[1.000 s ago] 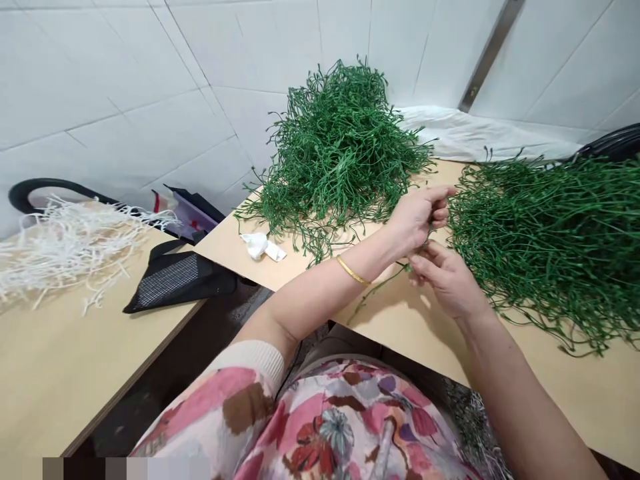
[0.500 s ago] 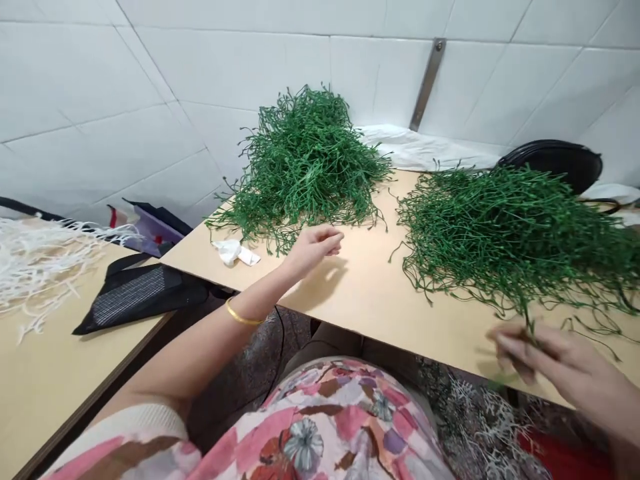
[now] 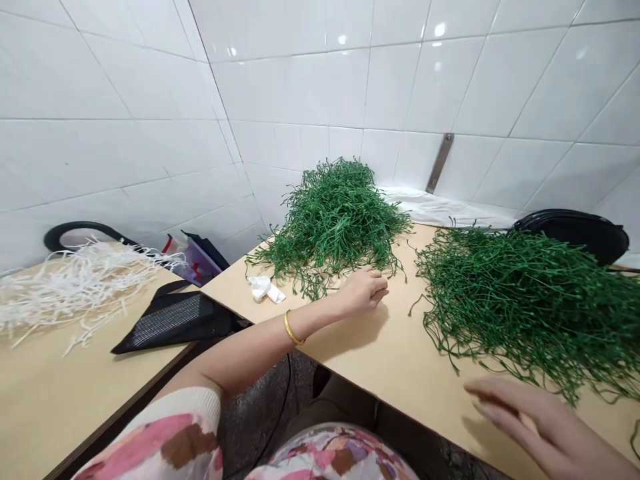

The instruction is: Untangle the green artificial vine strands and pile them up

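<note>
My left hand (image 3: 365, 291) is closed above the table, its fingers curled in; anything inside them is hidden. Just behind it rises a tall heap of thin green cords with small knotted ends (image 3: 340, 217). My right hand (image 3: 540, 427) is low on the right, fingers stretched out and a little apart, with nothing visible in them. Right behind that hand lies a second, wider pile of the same green cords (image 3: 520, 300).
A crumpled white tissue (image 3: 265, 290) lies left of my left forearm. On the left table (image 3: 50, 393) are a pile of white strands (image 3: 85, 287) and a black mesh pouch (image 3: 170, 317). A black bag (image 3: 575, 230) stands by the tiled wall (image 3: 300, 87).
The view has tilted up and shifted left. My right hand held green cord before; now its fingers are stretched out with none visible. My left hand stays closed near the tall heap.
</note>
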`<action>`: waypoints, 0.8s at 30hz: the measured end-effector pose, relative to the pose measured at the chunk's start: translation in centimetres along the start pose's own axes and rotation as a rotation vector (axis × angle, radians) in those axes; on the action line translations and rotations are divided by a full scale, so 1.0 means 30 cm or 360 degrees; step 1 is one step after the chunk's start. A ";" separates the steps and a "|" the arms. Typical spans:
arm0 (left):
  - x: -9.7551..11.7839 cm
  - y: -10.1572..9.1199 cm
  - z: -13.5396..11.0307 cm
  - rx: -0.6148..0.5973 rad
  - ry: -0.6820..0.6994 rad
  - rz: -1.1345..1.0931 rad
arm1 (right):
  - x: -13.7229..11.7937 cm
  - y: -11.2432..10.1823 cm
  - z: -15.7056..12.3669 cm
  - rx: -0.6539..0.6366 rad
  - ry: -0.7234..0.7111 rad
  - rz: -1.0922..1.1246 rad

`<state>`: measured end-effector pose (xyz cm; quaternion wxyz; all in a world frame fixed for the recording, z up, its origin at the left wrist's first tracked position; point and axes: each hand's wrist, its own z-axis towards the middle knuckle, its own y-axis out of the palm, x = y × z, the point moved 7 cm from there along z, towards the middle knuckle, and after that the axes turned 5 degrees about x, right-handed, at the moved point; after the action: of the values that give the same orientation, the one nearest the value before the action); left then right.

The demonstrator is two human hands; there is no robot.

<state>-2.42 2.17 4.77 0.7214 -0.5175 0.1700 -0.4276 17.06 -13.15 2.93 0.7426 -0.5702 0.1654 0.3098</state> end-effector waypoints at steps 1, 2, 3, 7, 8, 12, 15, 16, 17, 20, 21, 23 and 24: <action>0.001 -0.002 0.012 -0.0006 0.0041 0.0088 | -0.042 0.019 0.096 -0.0109 -0.0004 0.0037; -0.002 -0.008 0.021 -0.0005 0.0071 0.0162 | -0.068 0.031 0.193 -0.0130 0.0008 0.0083; -0.008 -0.018 0.027 0.0003 0.0091 0.0225 | -0.084 0.045 0.288 -0.0107 0.0004 0.0132; -0.066 -0.069 0.039 0.0040 0.0071 0.0420 | -0.030 0.112 0.604 0.0325 0.0113 0.0354; -0.080 -0.075 0.040 0.0034 0.0057 0.0459 | 0.010 0.133 0.662 0.0447 0.0228 0.0479; -0.080 -0.045 0.055 -0.0002 0.0159 0.0556 | 0.106 0.215 0.845 0.0646 0.0375 0.0589; -0.044 0.009 0.075 0.0035 0.0328 0.0587 | 0.123 0.254 0.943 0.0637 0.0402 0.0656; -0.040 0.024 0.085 0.0064 0.0347 0.0606 | 0.116 0.265 0.970 0.0605 0.0390 0.0672; -0.044 0.035 0.097 0.0096 0.0340 0.0631 | 0.105 0.275 0.993 0.0567 0.0373 0.0683; -0.091 0.057 0.134 0.0150 0.0226 0.0712 | 0.058 0.289 1.035 0.0478 0.0302 0.0683; -0.110 0.063 0.144 0.0140 0.0191 0.0734 | 0.042 0.288 1.041 0.0466 0.0274 0.0679; -0.137 0.073 0.157 0.0097 0.0157 0.0761 | 0.013 0.283 1.045 0.0455 0.0220 0.0676; -0.144 0.077 0.159 0.0073 0.0156 0.0764 | 0.002 0.282 1.045 0.0452 0.0201 0.0680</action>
<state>-0.60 8.67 3.79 0.8048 -0.4243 0.3132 -0.2723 8.24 17.96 5.84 0.7211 -0.4306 0.3699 0.3972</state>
